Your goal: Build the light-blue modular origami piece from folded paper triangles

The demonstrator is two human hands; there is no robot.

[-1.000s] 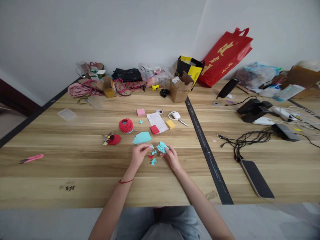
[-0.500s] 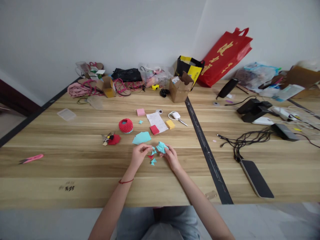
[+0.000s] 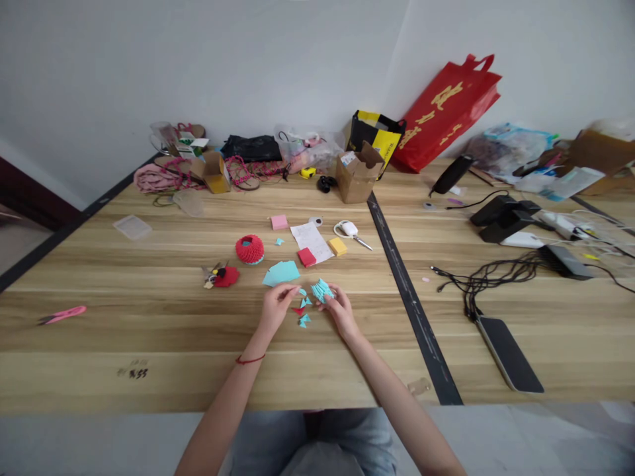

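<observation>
Nearest the person on the bench (image 3: pixel 173 330), loose blue triangles (image 3: pixel 304 321) lay below the gap between the hands, with a small red piece (image 3: pixel 299 311) just beyond them and further blue bits (image 3: pixel 306 303) above that. The left hand (image 3: pixel 276 305) had its grip pinched at the fingertips, on a small blue piece (image 3: pixel 302 291) as far as could be seen. The right hand (image 3: pixel 342 312) had its grip closed around the near right side of a ridged blue cluster (image 3: pixel 321 289). That cluster lay just right of the left grip, a narrow gap apart from the blue piece; the right hand was the nearer, touching it. Fingers hid part of it, so its long axis could not be told. Farther off were blue sheets (image 3: pixel 281 273), then a red ridged bowl (image 3: pixel 250 250) and a yellow pad (image 3: pixel 338 247).
</observation>
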